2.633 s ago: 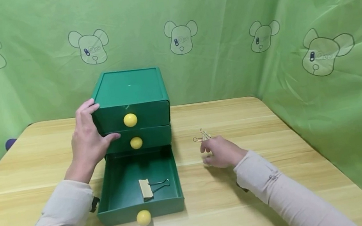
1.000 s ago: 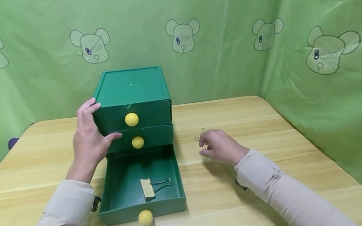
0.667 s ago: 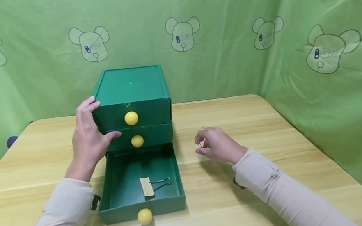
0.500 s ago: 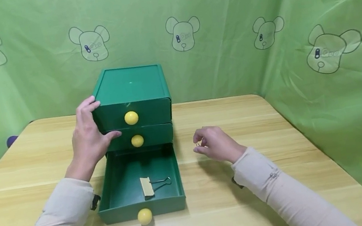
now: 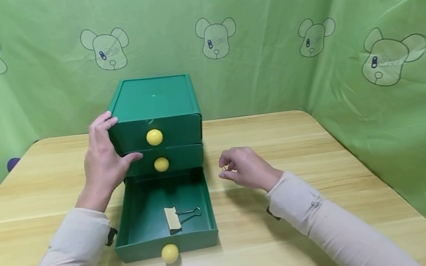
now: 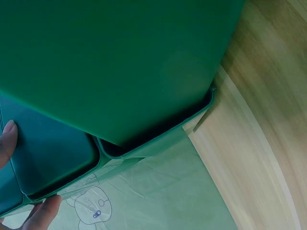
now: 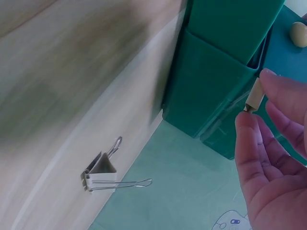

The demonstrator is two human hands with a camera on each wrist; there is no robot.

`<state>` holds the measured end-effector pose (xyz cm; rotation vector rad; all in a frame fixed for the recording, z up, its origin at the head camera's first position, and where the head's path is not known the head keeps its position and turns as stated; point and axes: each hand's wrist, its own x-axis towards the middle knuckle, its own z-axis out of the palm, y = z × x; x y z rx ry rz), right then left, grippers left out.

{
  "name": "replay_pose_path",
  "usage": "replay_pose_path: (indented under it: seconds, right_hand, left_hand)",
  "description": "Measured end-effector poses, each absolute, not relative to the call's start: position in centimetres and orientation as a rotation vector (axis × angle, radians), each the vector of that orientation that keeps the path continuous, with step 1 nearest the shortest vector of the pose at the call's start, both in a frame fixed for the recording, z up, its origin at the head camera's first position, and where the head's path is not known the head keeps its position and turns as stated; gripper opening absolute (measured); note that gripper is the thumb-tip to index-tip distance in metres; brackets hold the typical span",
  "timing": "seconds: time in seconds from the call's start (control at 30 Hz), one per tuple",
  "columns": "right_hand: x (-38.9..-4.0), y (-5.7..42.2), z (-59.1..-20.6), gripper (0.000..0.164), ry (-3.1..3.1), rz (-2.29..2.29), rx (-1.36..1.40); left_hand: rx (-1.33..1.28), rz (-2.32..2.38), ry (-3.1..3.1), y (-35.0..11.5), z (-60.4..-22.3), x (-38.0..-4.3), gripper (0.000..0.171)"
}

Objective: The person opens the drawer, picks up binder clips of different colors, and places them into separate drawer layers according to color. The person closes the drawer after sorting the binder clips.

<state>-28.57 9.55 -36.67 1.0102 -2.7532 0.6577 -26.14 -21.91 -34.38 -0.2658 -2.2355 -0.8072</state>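
Observation:
A green drawer unit with yellow round knobs stands on the table, its bottom drawer pulled out. In that drawer lies a cream binder clip with wire handles. My left hand grips the unit's left front corner, thumb on the middle drawer's front and fingers along the side. Right of the unit, my right hand pinches a small cream binder clip between thumb and fingertips. Another binder clip rests on the table with spread handles; the right hand hides it in the head view.
The wooden table ends at a green curtain printed with mouse-like heads, at the back and sides. A purple round thing shows past the table's left edge.
My right hand has closed in a pinch, risen slightly and shifted left toward the drawer unit. The wire handles seen beyond it are now hidden. The left hand stays put.

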Motion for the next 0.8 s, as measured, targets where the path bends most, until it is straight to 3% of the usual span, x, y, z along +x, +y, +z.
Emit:
replay_pose_path:
  seconds: [0.8]
  right_hand:
    - [-28.0, 6.8, -36.0, 0.015, -2.696, 0.661, 1.140]
  left_hand:
    - [-0.269, -0.812, -2.247, -21.8, -34.3, -26.1, 0.093]
